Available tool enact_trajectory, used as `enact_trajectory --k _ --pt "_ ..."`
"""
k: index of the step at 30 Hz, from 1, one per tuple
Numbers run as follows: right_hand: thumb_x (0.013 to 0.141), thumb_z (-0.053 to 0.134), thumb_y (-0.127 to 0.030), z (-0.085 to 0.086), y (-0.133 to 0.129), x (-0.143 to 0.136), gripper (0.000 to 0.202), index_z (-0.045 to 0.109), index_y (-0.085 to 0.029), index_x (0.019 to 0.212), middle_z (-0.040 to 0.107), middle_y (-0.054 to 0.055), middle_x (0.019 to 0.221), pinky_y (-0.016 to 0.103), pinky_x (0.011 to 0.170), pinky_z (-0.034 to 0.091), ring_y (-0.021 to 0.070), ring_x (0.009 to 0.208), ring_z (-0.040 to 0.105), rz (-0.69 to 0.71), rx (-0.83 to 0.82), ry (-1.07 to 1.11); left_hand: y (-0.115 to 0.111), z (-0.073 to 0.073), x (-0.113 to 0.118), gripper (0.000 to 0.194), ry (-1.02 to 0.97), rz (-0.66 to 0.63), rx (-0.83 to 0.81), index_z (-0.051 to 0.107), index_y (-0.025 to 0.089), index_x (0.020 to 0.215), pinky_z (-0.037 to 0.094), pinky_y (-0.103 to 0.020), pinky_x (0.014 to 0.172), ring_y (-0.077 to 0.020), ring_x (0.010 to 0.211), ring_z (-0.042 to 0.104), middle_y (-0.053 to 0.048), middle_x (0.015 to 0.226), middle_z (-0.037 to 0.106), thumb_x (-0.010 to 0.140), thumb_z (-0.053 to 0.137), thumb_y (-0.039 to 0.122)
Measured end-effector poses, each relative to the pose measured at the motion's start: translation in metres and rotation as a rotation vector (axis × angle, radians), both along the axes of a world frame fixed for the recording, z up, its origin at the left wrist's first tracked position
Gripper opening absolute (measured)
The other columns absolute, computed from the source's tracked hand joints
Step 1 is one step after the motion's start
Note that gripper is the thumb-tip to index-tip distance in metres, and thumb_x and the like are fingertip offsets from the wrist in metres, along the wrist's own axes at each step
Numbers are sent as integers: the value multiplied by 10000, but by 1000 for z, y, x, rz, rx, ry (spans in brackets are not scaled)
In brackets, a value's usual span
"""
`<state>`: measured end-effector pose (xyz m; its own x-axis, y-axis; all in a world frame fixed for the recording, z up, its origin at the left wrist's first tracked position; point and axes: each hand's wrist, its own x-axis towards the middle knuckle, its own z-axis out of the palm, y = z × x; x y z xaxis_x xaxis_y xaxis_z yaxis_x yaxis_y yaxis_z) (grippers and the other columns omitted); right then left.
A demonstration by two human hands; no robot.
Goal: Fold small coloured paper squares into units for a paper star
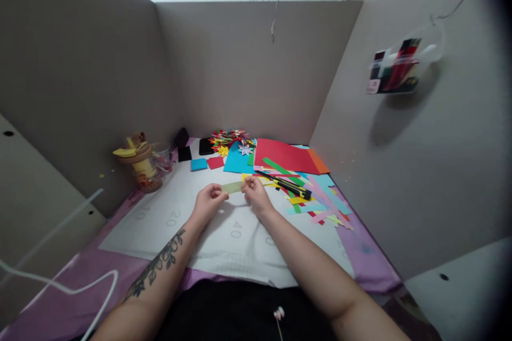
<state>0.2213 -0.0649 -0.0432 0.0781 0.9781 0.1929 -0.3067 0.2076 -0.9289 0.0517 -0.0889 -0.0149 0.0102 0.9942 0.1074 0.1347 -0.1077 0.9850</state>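
A short pale yellow-green paper strip (232,187) is stretched level between my two hands, above the white mat (180,234). Its left end is pinched in my left hand (210,201), fingers curled. At the other end, my right hand (256,195) grips the strip between thumb and fingers. Just right of that hand lies a black and yellow utility knife (290,187), among loose coloured paper strips (326,197). Blue (199,164) and red paper squares (216,162) lie beyond my left hand.
Red sheets (284,155) and a blue sheet (237,159) lie at the back, near a pile of folded paper stars (230,137). A pot-like container (144,165) stands at left. A clear bin (400,66) hangs on the right panel. Grey panels enclose three sides.
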Motion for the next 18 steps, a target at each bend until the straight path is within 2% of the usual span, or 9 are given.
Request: enact_trajectory --k 4,11,18 --pt "631 663 -259 -3 -5 -7 297 505 -199 875 552 -31 734 218 582 383 109 639 511 115 43 -114 -2 -2 2 280 16 -68 -4 533 151 809 387 -185 477 -109 530 567 0 631 640 634 662 327" --pt "611 607 -211 -4 1 -11 255 499 -187 842 527 -42 673 221 562 358 113 597 488 141 3 -230 2 -8 1 262 0 -79 27 527 150 804 423 -199 510 -101 545 565 17 639 616 629 660 293" --pt "624 583 -192 -6 0 -5 243 500 -176 851 528 -42 681 216 564 354 109 610 489 169 11 -235 6 -15 1 255 11 -83 40 526 156 810 425 -204 521 -99 544 556 28 636 596 630 655 282"
